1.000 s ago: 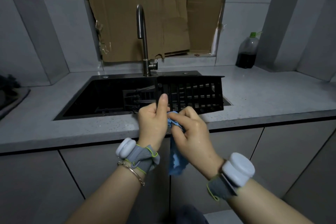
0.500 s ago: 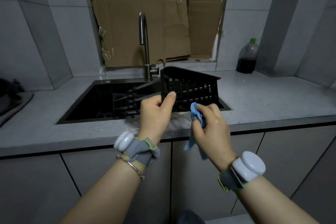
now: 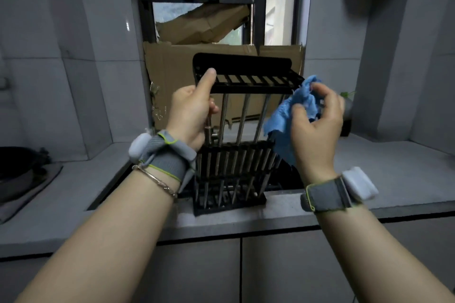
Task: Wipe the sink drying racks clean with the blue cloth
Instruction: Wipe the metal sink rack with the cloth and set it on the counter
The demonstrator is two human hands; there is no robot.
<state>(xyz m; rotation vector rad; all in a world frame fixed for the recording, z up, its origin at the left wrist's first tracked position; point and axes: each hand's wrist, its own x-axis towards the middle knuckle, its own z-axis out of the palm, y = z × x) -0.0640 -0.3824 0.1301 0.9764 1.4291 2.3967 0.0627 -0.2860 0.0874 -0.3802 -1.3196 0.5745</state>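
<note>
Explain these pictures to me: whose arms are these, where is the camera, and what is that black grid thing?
No machine here: a person wears a camera on the head, so you look down along their own arms. Grey bands with white pods sit on both wrists. The left hand holds a black drying rack upright, its lower end on the grey counter at the sink's front edge. The right hand holds a crumpled blue cloth beside the rack's top right corner. Cardboard covers part of the window behind.
</note>
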